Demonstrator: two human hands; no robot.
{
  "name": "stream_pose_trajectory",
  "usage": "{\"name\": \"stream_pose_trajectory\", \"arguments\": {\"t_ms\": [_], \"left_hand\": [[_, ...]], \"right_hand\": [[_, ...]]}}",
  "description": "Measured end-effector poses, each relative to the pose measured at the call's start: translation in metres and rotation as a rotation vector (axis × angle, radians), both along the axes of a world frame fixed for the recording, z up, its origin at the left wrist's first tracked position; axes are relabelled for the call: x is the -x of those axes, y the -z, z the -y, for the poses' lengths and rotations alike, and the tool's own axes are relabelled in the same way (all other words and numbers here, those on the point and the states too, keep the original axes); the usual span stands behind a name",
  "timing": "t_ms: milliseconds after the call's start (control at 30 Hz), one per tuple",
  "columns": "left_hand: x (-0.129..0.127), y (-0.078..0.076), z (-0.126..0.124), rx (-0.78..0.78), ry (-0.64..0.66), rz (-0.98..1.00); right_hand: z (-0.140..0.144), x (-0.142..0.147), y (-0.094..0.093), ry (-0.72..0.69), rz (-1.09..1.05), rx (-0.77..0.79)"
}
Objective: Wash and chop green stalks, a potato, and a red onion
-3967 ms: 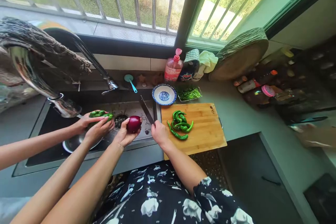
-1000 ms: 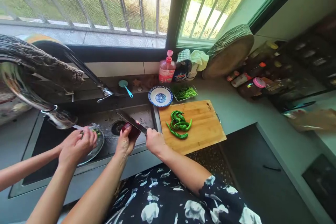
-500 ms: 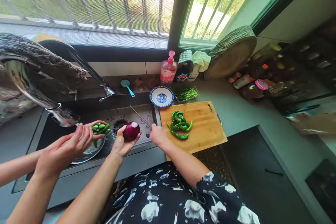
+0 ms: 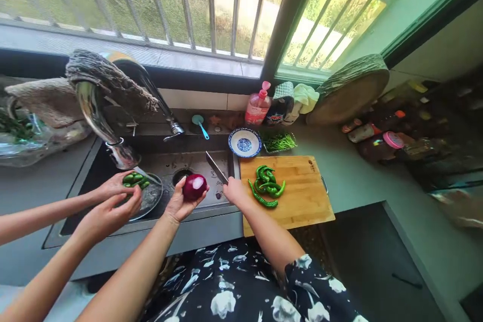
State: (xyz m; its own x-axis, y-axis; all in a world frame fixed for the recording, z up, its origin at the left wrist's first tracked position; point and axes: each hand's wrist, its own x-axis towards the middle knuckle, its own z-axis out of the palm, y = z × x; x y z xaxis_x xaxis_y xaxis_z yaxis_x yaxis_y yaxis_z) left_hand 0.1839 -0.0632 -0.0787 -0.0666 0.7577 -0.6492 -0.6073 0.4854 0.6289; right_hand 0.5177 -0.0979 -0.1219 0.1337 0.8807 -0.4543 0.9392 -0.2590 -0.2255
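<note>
Over the sink (image 4: 211, 207), my left hand (image 4: 178, 205) grips a red onion (image 4: 191, 188) that has a pale cut patch on top. My right hand (image 4: 234, 192) is closed round the handle of a knife (image 4: 217, 168), its blade tilted up and to the left, apart from the onion. Close by on the right, several green chili peppers (image 4: 267, 187) lie on a wooden cutting board (image 4: 298, 201). At the left, another person's two hands (image 4: 113, 206) hold green peppers (image 4: 133, 179) under running water, above a clear bowl (image 4: 157, 196) in the sink.
A cloth-wrapped faucet (image 4: 124, 153) arches over the sink. Behind the board stand a blue-and-white plate (image 4: 244, 134), a tray of cut greens (image 4: 279, 141) and a pink soap bottle (image 4: 257, 106). A round wooden board (image 4: 347, 93) leans by the window.
The view has shifted left, so things appear further right. The knife's blade has turned and now shows its flat side. The other person's hands have come lower, closer to the bowl.
</note>
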Motion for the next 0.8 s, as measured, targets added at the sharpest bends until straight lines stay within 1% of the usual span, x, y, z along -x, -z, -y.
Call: {"name": "stream_pose_trajectory", "arguments": {"t_ms": [67,100,167,233,333,400,433,500,567,600,633,700,733,800], "left_hand": [[0.003,0.017,0.005,0.094,0.013,0.031],[0.002,0.024,0.004,0.130,0.012,0.044],[-0.004,0.031,-0.005,0.158,-0.005,0.065],[-0.009,0.035,-0.022,0.151,-0.023,0.065],[-0.004,0.037,-0.050,0.125,-0.042,0.041],[0.003,0.040,-0.064,0.134,-0.075,0.067],[0.004,0.041,-0.068,0.140,-0.120,0.091],[-0.003,0.046,-0.074,0.134,-0.245,0.135],[-0.021,0.052,-0.076,0.116,-0.344,0.166],[-0.030,0.055,-0.076,0.101,-0.369,0.183],[-0.039,0.057,-0.075,0.086,-0.366,0.207],[-0.048,0.062,-0.069,0.065,-0.293,0.246],[-0.048,0.064,-0.065,0.059,-0.242,0.239],[-0.043,0.068,-0.057,0.059,-0.150,0.157]], "right_hand": [[-0.009,0.003,-0.001,-0.102,0.066,-0.011],[-0.015,0.006,-0.002,-0.171,0.093,-0.025],[-0.033,0.014,-0.003,-0.302,0.123,-0.055],[-0.051,0.026,-0.003,-0.373,0.136,-0.071],[-0.070,0.046,0.003,-0.386,0.156,-0.074],[-0.074,0.057,0.010,-0.382,0.172,-0.060],[-0.073,0.061,0.014,-0.380,0.180,-0.049],[-0.069,0.067,0.021,-0.386,0.193,-0.023],[-0.064,0.072,0.027,-0.402,0.198,-0.012],[-0.062,0.075,0.029,-0.408,0.198,-0.013],[-0.061,0.079,0.032,-0.414,0.195,-0.019],[-0.058,0.089,0.038,-0.437,0.182,-0.037],[-0.057,0.096,0.042,-0.459,0.168,-0.046],[-0.055,0.111,0.050,-0.517,0.125,-0.069]]}}
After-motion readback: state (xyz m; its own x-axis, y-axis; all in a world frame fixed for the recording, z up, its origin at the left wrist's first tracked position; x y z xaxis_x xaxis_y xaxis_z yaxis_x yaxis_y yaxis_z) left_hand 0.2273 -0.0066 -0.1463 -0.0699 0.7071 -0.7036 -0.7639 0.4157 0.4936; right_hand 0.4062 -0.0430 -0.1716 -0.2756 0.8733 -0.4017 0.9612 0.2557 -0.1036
